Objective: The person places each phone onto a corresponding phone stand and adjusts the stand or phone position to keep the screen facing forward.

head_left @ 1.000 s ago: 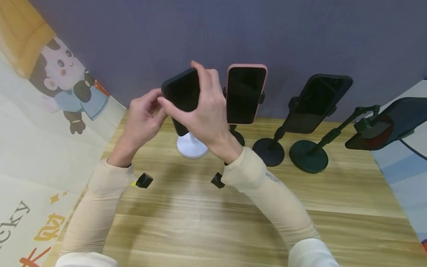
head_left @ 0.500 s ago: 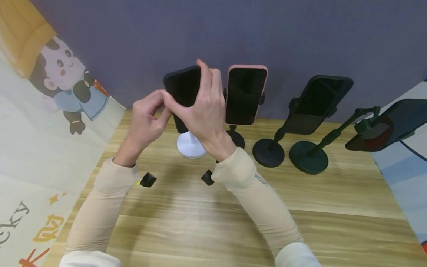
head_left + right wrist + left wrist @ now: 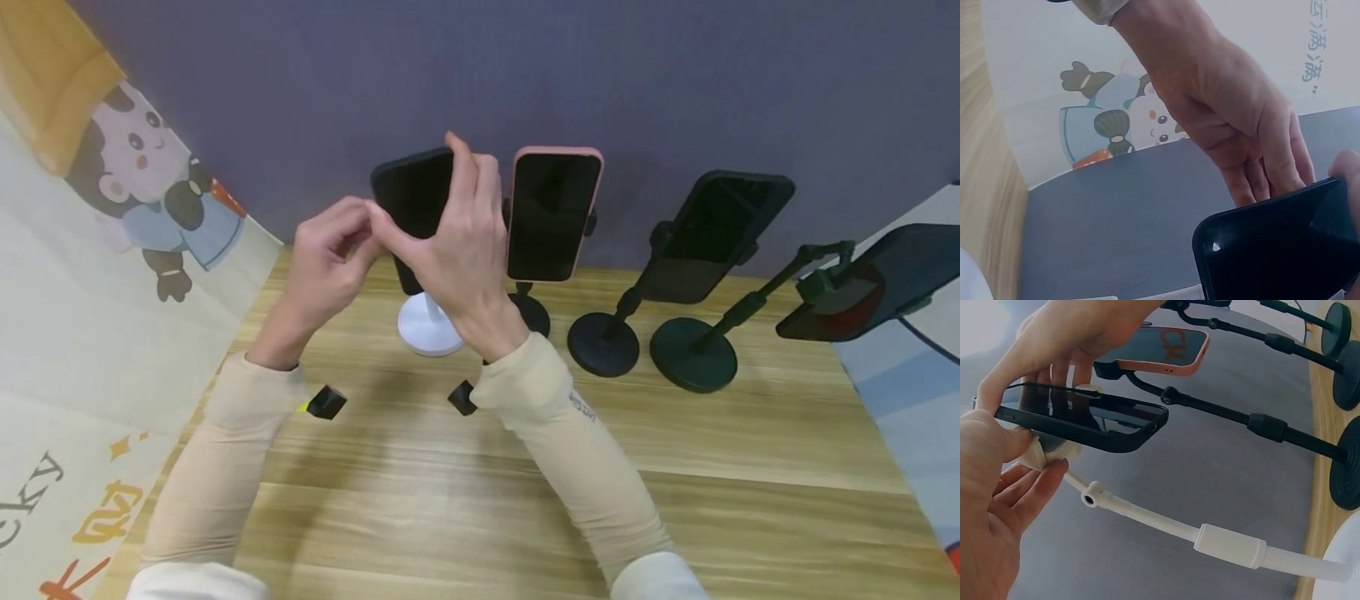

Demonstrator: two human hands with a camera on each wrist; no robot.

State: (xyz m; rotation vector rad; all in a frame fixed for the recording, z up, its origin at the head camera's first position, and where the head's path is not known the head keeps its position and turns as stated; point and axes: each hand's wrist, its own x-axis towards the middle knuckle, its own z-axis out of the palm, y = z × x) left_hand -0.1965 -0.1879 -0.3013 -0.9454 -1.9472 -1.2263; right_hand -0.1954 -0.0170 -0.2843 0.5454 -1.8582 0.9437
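A black phone (image 3: 412, 196) is at the top of a white phone stand (image 3: 1229, 547), tilted, its dark screen facing me. My right hand (image 3: 467, 242) reaches across the screen and grips the phone by opposite edges, thumb at the left and fingers at the right. Below the phone, in the left wrist view, the stand's white clamp (image 3: 1071, 450) shows between the thumb and fingers of my left hand (image 3: 997, 487), which pinches it. From the right wrist my left hand (image 3: 1235, 119) appears behind the phone's edge, its fingertips partly hidden. The white round base (image 3: 420, 329) rests on the table.
Just right stands a pink-cased phone (image 3: 553, 217) on a black stand. Farther right, a black-cased phone (image 3: 697, 242) and another tilted phone (image 3: 892, 275) sit on dark stands. A grey-blue panel (image 3: 637, 75) rises behind the wooden table (image 3: 420, 517).
The black phone has turned slightly and its lower end has moved up a little. My right hand has shifted slightly with it; my left hand stays at the stand's top.
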